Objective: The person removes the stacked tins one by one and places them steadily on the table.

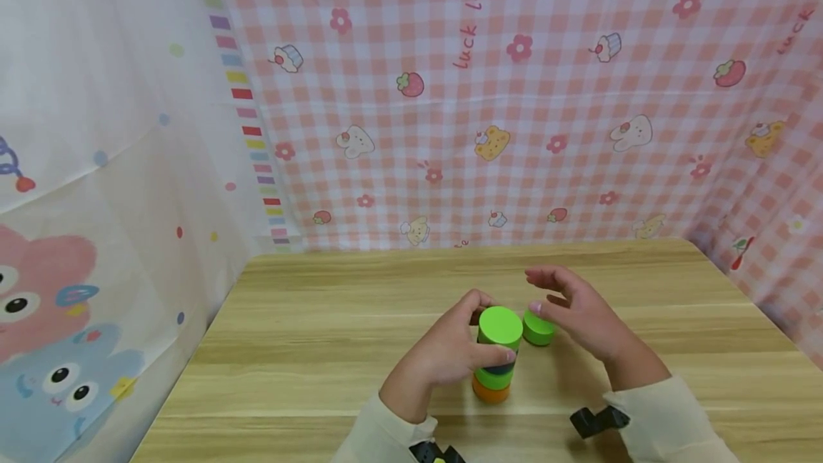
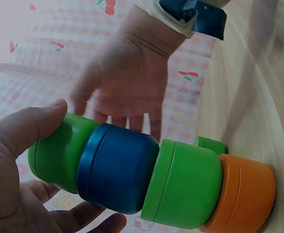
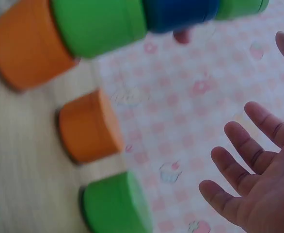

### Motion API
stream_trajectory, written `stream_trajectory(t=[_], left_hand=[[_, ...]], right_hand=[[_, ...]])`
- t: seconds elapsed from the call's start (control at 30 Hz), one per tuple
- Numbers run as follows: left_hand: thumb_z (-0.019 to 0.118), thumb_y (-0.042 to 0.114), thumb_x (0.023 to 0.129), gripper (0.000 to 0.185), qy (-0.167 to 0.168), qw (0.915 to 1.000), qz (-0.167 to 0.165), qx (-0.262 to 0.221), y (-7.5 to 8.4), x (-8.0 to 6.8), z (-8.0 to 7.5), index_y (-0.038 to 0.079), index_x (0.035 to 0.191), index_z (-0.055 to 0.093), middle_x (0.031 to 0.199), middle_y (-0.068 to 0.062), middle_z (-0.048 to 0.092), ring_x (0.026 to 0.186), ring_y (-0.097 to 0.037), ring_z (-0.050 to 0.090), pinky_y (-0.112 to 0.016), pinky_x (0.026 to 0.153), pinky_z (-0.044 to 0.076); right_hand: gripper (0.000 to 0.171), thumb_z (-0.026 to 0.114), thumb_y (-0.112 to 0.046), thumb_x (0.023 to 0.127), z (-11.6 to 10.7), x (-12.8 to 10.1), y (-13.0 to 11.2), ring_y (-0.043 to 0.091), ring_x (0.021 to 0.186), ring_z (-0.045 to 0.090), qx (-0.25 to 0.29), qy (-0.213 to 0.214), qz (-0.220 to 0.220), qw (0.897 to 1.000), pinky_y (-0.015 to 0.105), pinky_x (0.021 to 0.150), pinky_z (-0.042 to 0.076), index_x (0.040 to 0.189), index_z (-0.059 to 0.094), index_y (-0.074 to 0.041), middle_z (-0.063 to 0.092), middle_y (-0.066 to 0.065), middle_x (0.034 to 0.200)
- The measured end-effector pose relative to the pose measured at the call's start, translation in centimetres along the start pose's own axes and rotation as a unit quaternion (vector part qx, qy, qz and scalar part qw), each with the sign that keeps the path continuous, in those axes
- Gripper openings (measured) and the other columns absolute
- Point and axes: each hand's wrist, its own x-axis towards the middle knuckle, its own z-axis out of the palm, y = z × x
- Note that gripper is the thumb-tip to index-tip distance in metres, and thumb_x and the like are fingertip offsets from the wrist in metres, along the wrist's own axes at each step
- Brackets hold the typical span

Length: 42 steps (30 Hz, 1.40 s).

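Observation:
A stack of cylinders stands upright on the table: orange [image 2: 246, 194] at the bottom, then green [image 2: 185, 184], dark blue [image 2: 122, 167] and a green top cylinder [image 1: 500, 326]. My left hand [image 1: 446, 345] holds the upper part of this stack, thumb on the near side and fingers curled behind. To the right of the stack, my right hand [image 1: 581, 313] hovers with loosely spread fingers and holds nothing. Below its thumb sits a loose green cylinder [image 1: 539, 331] on the table. A loose orange cylinder [image 3: 91, 127] shows in the right wrist view; in the head view it is hidden.
The wooden table [image 1: 289, 349] extends around the stack. A pink checked cloth [image 1: 450, 113] hangs behind its back edge, and a white printed cloth [image 1: 128, 184] hangs on the left. Dark wrist devices [image 1: 598, 421] are strapped at both sleeves.

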Motion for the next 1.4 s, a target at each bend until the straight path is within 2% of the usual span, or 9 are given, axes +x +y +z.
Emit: stream_trajectory(t=[0.13,0.27,0.37,0.47,0.6,0.83,0.97,1.1,1.4], left_hand=[[0.087,0.019,0.088,0.045,-0.003,1.0,0.003,-0.002,0.0,0.0,0.0,0.023,0.124,0.059,0.125,0.005,0.063,0.131,-0.024,0.053,-0.06,0.108,0.046],[0.087,0.02,0.088,0.045,-0.003,1.0,0.005,-0.002,0.0,0.0,0.0,0.023,0.123,0.059,0.127,0.006,0.063,0.134,-0.026,0.052,-0.062,0.11,0.044],[0.088,0.02,0.087,0.046,-0.003,1.0,0.005,0.002,0.0,0.0,0.0,0.023,0.123,0.059,0.127,0.006,0.063,0.135,-0.027,0.051,-0.063,0.111,0.041],[0.088,0.021,0.087,0.047,-0.002,1.0,0.004,0.008,0.0,0.0,-0.1,0.023,0.123,0.059,0.127,0.006,0.063,0.135,-0.027,0.051,-0.064,0.112,0.04],[0.089,0.022,0.086,0.05,-0.006,0.9999,0.002,0.012,0.0,0.0,-0.1,0.024,0.125,0.058,0.129,0.005,0.062,0.136,-0.028,0.049,-0.065,0.113,0.039],[0.091,0.023,0.083,0.057,-0.012,0.9993,-0.011,0.032,-0.2,0.0,-0.3,0.023,0.128,0.056,0.136,-0.001,0.059,0.137,-0.03,0.048,-0.064,0.114,0.038],[0.093,0.021,0.081,0.059,-0.019,0.9986,-0.023,0.045,-0.6,0.0,-0.3,0.021,0.127,0.056,0.133,-0.002,0.06,0.129,-0.028,0.053,-0.063,0.112,0.041],[0.093,0.017,0.081,0.061,-0.037,0.9981,-0.025,0.042,-1.0,0.1,-0.4,0.02,0.128,0.055,0.127,0.0,0.062,0.12,-0.022,0.057,-0.059,0.111,0.043],[0.091,0.013,0.082,0.057,-0.055,0.9974,-0.016,0.043,-1.4,0.5,-0.5,0.021,0.127,0.057,0.131,0.003,0.063,0.126,-0.022,0.057,-0.056,0.112,0.046]], right_hand=[[0.046,0.066,-0.014,0.104,0.4,-0.4,-1.4,0.034,0.137,0.048,-0.001,-0.007,-0.03,1.0,0.073,0.115,0.03,0.145,0.051,0.0,0.055,0.02,0.147],[0.043,0.064,-0.012,0.104,0.7,-0.7,-2.6,0.015,0.134,0.051,-0.006,-0.009,-0.055,0.998,0.068,0.116,0.033,0.144,0.053,-0.002,0.057,0.017,0.146],[0.043,0.064,-0.011,0.103,0.9,-0.8,-3.4,0.006,0.132,0.052,-0.011,-0.008,-0.07,0.997,0.045,0.118,0.04,0.144,0.054,-0.004,0.058,0.014,0.145],[0.043,0.065,-0.008,0.102,1.0,-1.0,-3.9,0.005,0.131,0.052,-0.013,-0.008,-0.088,0.996,0.023,0.113,0.041,0.143,0.055,-0.004,0.059,0.014,0.144],[0.044,0.066,-0.006,0.1,1.2,-1.2,-4.4,0.005,0.131,0.053,-0.013,-0.012,-0.108,0.994,0.016,0.11,0.039,0.143,0.055,-0.003,0.06,0.014,0.143],[0.046,0.069,-0.005,0.099,1.4,-1.4,-4.9,0.005,0.131,0.052,-0.022,-0.022,-0.115,0.993,0.021,0.111,0.041,0.142,0.055,-0.005,0.06,0.013,0.142],[0.047,0.072,-0.006,0.097,1.5,-1.3,-4.7,0.008,0.131,0.053,-0.033,-0.037,-0.108,0.993,0.048,0.114,0.044,0.141,0.057,-0.006,0.061,0.011,0.141],[0.048,0.076,-0.009,0.095,1.7,-1.2,-4.3,0.008,0.131,0.052,-0.034,-0.055,-0.099,0.993,0.072,0.11,0.039,0.14,0.058,-0.008,0.061,0.007,0.138],[0.049,0.082,-0.016,0.092,2.0,-1.1,-3.9,0.021,0.131,0.055,-0.036,-0.093,-0.076,0.992,0.076,0.108,0.038,0.136,0.06,-0.015,0.061,0.004,0.135]])
